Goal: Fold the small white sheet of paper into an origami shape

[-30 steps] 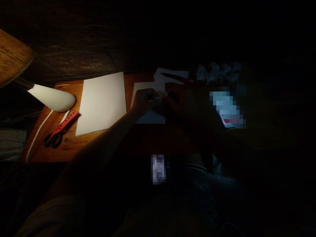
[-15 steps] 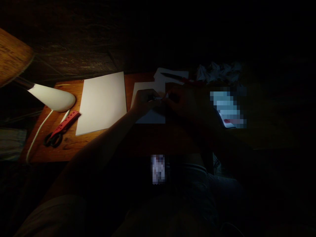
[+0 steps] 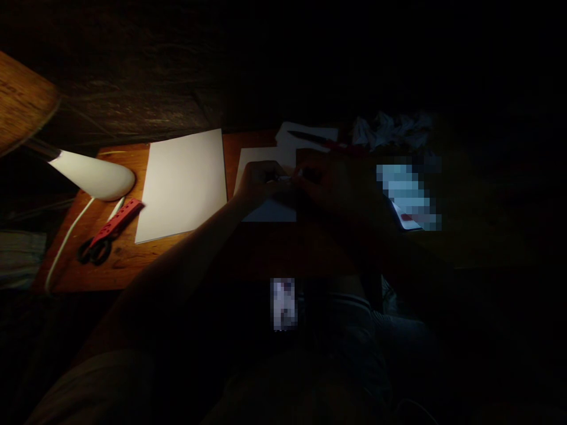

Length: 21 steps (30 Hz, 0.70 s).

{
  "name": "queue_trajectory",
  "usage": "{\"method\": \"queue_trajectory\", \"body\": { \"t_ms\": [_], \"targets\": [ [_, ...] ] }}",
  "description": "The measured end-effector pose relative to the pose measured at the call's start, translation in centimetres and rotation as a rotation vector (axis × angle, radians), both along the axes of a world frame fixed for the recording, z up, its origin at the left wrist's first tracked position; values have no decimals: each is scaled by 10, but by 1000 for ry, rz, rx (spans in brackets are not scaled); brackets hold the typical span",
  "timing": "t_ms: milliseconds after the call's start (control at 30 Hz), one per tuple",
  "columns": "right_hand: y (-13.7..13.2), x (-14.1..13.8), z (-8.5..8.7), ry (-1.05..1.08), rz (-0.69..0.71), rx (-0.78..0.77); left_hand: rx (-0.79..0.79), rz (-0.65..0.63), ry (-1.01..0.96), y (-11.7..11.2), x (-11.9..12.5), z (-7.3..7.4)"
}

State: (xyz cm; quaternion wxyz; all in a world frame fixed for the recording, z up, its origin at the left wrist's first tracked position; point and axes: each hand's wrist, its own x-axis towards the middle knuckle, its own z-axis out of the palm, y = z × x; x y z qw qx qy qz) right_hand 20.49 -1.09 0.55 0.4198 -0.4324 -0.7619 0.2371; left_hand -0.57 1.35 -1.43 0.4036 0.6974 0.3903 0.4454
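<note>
In the dim middle of the table, my left hand (image 3: 261,180) and my right hand (image 3: 316,183) meet fingertip to fingertip. Between them is a small, narrow white piece (image 3: 283,177), apparently paper, pinched from both sides. Shadow hides most of the right fingers and the piece's exact shape. Beneath the hands lies a white sheet of paper (image 3: 270,211). Just behind it, another white piece of paper (image 3: 290,131) has a dark-bladed tool with a red handle (image 3: 305,138) lying across it.
Left on the wooden table (image 3: 133,271) are a lamp (image 3: 95,174), its white cord (image 3: 66,242), a red dotted strip with black scissor-like loops (image 3: 116,227) and large white paper (image 3: 183,186). Crumpled or folded white papers (image 3: 390,130) and a lit, blurred phone (image 3: 407,198) sit right. A blurred screen (image 3: 283,304) glows below.
Both hands stay almost in place, still pinching the small white piece. The right fingers have shifted very slightly and look darker. Objects on the table have not moved.
</note>
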Motion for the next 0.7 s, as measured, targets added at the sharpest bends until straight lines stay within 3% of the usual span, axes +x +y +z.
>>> {"method": "queue_trajectory", "body": {
  "t_ms": [700],
  "targets": [
    [0,0,-3,45,9,-29,42,-93,-24,-8,1,13]
  ]
}}
